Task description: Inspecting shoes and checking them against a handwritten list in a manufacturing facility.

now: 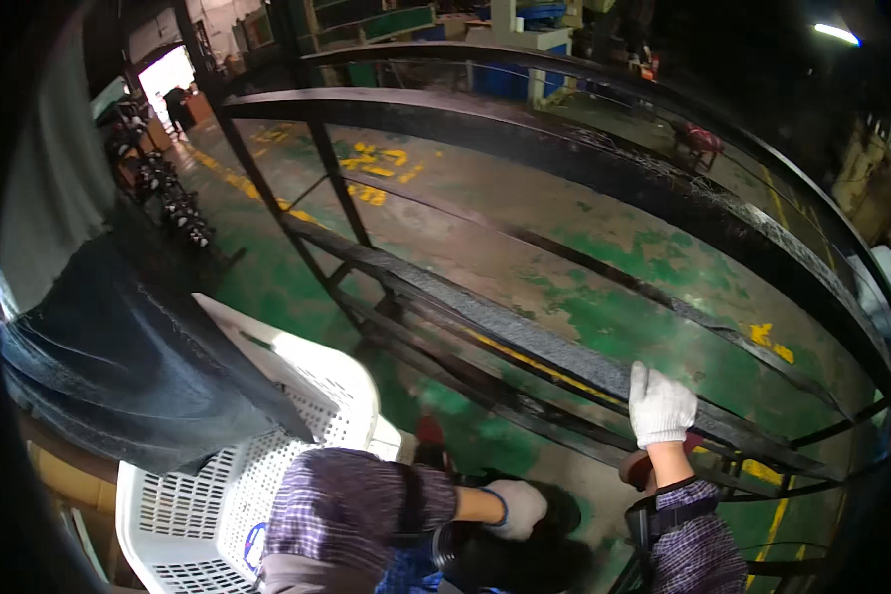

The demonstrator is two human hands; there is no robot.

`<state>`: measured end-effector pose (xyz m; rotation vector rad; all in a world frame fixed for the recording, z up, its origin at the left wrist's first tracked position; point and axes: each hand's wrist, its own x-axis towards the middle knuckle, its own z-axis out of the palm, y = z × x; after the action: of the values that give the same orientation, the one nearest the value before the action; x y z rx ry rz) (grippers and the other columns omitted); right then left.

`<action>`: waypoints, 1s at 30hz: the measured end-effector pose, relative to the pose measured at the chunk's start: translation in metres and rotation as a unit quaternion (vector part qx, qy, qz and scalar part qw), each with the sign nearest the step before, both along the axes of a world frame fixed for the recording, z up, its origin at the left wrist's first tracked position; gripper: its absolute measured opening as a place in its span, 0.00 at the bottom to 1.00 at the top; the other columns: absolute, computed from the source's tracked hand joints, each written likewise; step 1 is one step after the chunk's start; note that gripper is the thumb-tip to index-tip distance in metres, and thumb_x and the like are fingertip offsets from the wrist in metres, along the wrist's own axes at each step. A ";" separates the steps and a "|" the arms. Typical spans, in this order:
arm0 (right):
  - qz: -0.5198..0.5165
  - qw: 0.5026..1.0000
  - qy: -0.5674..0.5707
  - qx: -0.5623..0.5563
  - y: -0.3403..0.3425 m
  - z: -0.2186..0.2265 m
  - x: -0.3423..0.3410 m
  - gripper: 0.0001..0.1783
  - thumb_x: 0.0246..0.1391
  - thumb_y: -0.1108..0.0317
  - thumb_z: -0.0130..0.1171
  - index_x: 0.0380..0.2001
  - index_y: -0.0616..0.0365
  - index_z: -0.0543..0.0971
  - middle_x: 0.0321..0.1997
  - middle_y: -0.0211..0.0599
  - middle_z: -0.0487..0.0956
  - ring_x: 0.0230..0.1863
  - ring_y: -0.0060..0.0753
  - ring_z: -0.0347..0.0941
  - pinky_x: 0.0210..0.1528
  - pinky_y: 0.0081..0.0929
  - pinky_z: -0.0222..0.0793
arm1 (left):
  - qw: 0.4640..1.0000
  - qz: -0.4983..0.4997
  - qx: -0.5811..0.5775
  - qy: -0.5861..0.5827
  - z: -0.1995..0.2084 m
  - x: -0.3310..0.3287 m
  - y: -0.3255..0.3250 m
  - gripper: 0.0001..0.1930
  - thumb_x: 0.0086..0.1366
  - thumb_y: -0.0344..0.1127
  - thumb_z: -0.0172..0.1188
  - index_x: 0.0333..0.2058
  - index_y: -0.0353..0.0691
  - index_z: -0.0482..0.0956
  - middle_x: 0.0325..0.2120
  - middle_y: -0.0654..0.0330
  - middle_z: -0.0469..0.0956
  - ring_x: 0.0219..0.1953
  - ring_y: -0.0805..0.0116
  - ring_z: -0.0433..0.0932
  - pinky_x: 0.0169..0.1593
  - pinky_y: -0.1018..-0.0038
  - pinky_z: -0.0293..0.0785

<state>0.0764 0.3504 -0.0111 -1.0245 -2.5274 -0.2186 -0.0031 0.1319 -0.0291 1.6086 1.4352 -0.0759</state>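
Observation:
My right hand [662, 406], in a white knitted glove, lies on the grey-covered rail [554, 342] of a black metal rack. Its fingers are bent over the rail and the thumb points up along it. Lower and closer to my body, my left hand [518, 508] wears a similar glove and is held over something dark. The fingers of this hand are turned away and hidden. Below my left arm, a white perforated plastic basket [351, 381] stands at the left. Dark cloth [148, 356] hangs over the basket's edge.
Long black bars [564, 139] of the rack curve across the view in front of me. Under it runs a worn green floor [643, 307] with yellow markings. Dark parts [163, 193] are heaped at the far left, near a bright doorway [168, 79]. A reddish stool [700, 142] stands beyond the rack.

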 end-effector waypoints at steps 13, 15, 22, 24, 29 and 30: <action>-0.013 0.998 -0.015 -0.055 0.005 -0.007 0.004 0.30 0.67 0.48 0.44 0.19 0.54 0.81 0.23 0.48 0.80 0.27 0.53 0.78 0.34 0.48 0.72 | 0.705 0.646 0.216 0.199 0.127 -0.308 -0.235 0.20 0.60 0.37 0.65 0.50 0.37 0.79 0.40 0.52 0.82 0.41 0.59 0.81 0.46 0.66 0.76; -0.005 1.000 -0.004 -0.009 0.006 -0.010 0.004 0.28 0.66 0.49 0.47 0.19 0.56 0.80 0.23 0.50 0.80 0.27 0.56 0.78 0.34 0.49 0.72 | 0.538 0.804 0.238 0.084 0.117 -0.360 -0.247 0.19 0.61 0.37 0.65 0.50 0.35 0.80 0.42 0.54 0.83 0.40 0.65 0.79 0.45 0.67 0.75; 0.025 0.998 0.037 -0.032 0.016 -0.026 0.012 0.21 0.65 0.58 0.51 0.23 0.61 0.78 0.24 0.54 0.76 0.28 0.62 0.72 0.32 0.51 0.65 | 0.254 0.898 0.358 -0.009 0.090 -0.445 -0.357 0.18 0.62 0.37 0.66 0.46 0.31 0.80 0.38 0.55 0.82 0.37 0.62 0.79 0.42 0.65 0.73; 0.018 0.984 0.105 -0.145 0.023 -0.033 0.017 0.22 0.66 0.60 0.50 0.24 0.67 0.74 0.23 0.59 0.69 0.25 0.62 0.66 0.29 0.47 0.60 | 0.224 0.902 0.368 -0.012 0.090 -0.450 -0.393 0.17 0.61 0.36 0.65 0.45 0.30 0.80 0.37 0.54 0.83 0.37 0.61 0.80 0.43 0.64 0.74; -0.028 0.984 0.075 -0.160 0.045 -0.049 0.031 0.23 0.69 0.59 0.49 0.30 0.71 0.76 0.23 0.58 0.67 0.25 0.54 0.66 0.32 0.43 0.60 | 0.143 0.926 0.327 0.123 0.089 -0.447 -0.448 0.16 0.59 0.35 0.64 0.42 0.31 0.81 0.36 0.55 0.83 0.37 0.61 0.81 0.43 0.64 0.74; -0.037 0.979 0.079 -0.186 0.049 -0.051 0.033 0.23 0.69 0.58 0.49 0.32 0.72 0.77 0.24 0.58 0.69 0.27 0.52 0.68 0.33 0.42 0.62 | 0.127 0.926 0.328 0.140 0.086 -0.448 -0.455 0.16 0.59 0.36 0.64 0.42 0.32 0.82 0.36 0.56 0.83 0.37 0.61 0.80 0.43 0.64 0.74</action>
<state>0.1098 0.3998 -0.0624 -1.2210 -2.4357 0.3161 -0.4508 -0.3232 0.0565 -1.1256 2.7657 1.9437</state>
